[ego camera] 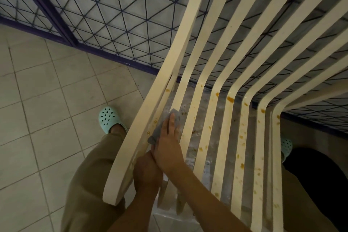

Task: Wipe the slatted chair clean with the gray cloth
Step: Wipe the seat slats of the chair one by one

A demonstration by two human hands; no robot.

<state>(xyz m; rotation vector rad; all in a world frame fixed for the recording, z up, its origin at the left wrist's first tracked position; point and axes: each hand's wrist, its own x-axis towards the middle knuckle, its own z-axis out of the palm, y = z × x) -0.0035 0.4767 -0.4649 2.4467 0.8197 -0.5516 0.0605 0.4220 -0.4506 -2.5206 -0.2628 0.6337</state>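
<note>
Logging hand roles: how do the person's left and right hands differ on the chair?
The right hand lies flat, fingers straight, on the gray cloth; the left hand curls in a grip round a slat of the cream slatted chair. The right hand sits further up the seat; the left hand nearer its front edge. Both are bare.

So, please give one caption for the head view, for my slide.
Right hand presses the gray cloth on a stained slatted chair while the left hand grips it.
</note>
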